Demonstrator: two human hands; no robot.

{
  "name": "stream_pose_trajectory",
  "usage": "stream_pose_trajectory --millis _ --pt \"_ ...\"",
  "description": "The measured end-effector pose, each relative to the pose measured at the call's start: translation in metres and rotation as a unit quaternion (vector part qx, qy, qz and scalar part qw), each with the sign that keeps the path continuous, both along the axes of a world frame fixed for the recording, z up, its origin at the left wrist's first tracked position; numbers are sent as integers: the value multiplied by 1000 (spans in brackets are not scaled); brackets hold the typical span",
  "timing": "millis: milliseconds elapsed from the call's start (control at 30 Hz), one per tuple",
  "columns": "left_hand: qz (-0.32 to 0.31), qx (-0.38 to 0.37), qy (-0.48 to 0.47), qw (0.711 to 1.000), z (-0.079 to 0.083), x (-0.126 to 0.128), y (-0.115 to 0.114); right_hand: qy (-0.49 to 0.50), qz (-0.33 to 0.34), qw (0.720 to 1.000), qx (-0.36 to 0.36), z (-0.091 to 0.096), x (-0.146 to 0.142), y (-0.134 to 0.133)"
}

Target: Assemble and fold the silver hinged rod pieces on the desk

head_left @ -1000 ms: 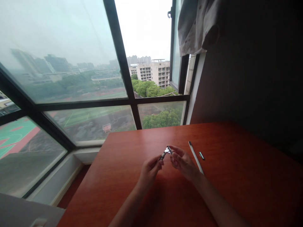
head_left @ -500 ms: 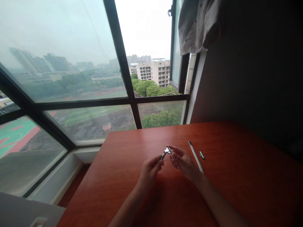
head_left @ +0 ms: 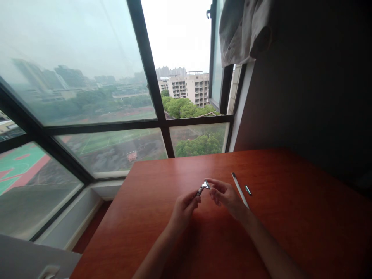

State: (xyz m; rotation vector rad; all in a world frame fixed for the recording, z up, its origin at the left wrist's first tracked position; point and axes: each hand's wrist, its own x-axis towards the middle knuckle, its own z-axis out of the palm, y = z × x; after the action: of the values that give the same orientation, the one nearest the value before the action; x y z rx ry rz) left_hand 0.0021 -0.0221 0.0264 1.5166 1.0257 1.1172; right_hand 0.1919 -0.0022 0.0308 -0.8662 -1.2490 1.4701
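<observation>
A safety razor (head_left: 204, 186) with a silver neck and a narrow head is held above the table. My left hand (head_left: 185, 205) is closed round its handle, so much of the handle is hidden. At the head end, the thumb and index finger of my right hand (head_left: 226, 196) are bent round the edge of the razor head; its other fingers curl below. Right of my hands, a long thin pale stick with a dark tip (head_left: 240, 190) lies on the wood. Beyond it rests a small blade cartridge (head_left: 248, 190), dark with a light edge.
The reddish-brown wooden table (head_left: 139, 209) runs up to the windows. A window sash (head_left: 216, 58) stands open at the back, with grey cloth (head_left: 236, 35) hanging beside it. A dark wall (head_left: 299, 97) rises along the right.
The right thumb and fingers have shifted slightly on the razor head, and more of the head shows. My left hand stays almost still on the handle.
</observation>
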Motion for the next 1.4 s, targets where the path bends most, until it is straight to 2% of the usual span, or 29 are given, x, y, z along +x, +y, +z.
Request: stream_pose_trajectory --millis 367,500,600,700,800,933,1033,1133,1233,1333,1400 --pt "40 -23 -50 998 3 3 0 9 -22 1000 14 -2 -5 3" --pt "18 -74 -116 990 1 5 1 -54 -25 998 19 -6 -14 1" --pt "-11 -114 -146 983 0 9 -2 -99 -15 993 61 -11 -21 1" --pt "-17 -142 -145 979 1 13 -4 -124 -42 985 108 -13 -25 1" --pt "-11 -132 -118 984 1 15 -5 -132 -69 981 128 -12 -25 0" --pt "-1 -85 -45 995 -4 15 -6 -95 -87 990 58 -8 -19 1" --pt "8 -71 3 997 -11 14 -6 -103 -129 986 11 -5 -1 8" --pt "25 -75 23 997 -16 13 -5 -201 -216 955 29 -5 24 17" --pt "29 -67 37 997 -17 12 -5 -387 -273 880 32 -8 44 22" --pt "31 -52 59 996 -15 12 -5 -525 -271 807 16 -11 49 23" --pt "32 -45 71 996 -14 12 -5 -587 -252 769 13 -11 47 22"
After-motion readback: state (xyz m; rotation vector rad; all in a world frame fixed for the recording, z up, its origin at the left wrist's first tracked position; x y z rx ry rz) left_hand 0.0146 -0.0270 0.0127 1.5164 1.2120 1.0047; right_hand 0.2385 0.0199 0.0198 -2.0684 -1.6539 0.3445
